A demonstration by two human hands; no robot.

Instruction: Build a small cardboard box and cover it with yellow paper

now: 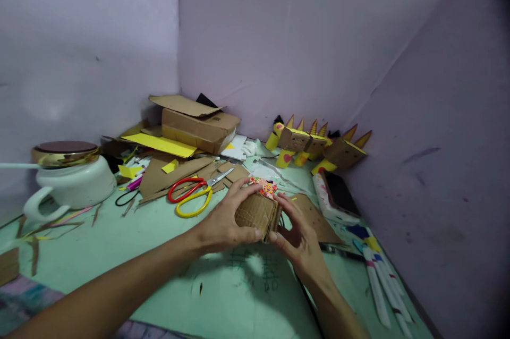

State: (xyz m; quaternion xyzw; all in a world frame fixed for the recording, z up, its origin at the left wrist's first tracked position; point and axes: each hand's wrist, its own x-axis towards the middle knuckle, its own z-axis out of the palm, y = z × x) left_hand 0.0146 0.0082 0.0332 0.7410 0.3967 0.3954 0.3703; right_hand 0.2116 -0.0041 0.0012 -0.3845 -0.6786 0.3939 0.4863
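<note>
At the centre of the frame, a cardboard block [255, 214] sits between the left hand [227, 219] and the right hand [300, 238], above the desk [223, 296]. Scissors [207, 189] lie left of it, just behind the left forearm, beside cardboard scraps [159, 174]. Behind the scraps is a box [195, 129], near the walls' corner, with a card strip [159, 144] before it. A mug [83, 185] stands at the left edge. Right of centre, a row of figures [316, 146] stands near the back wall. Before the row's right end, a flat slab [341, 190] lies on a shallow case [323, 202]; pens [377, 292] lie at lower right.
</note>
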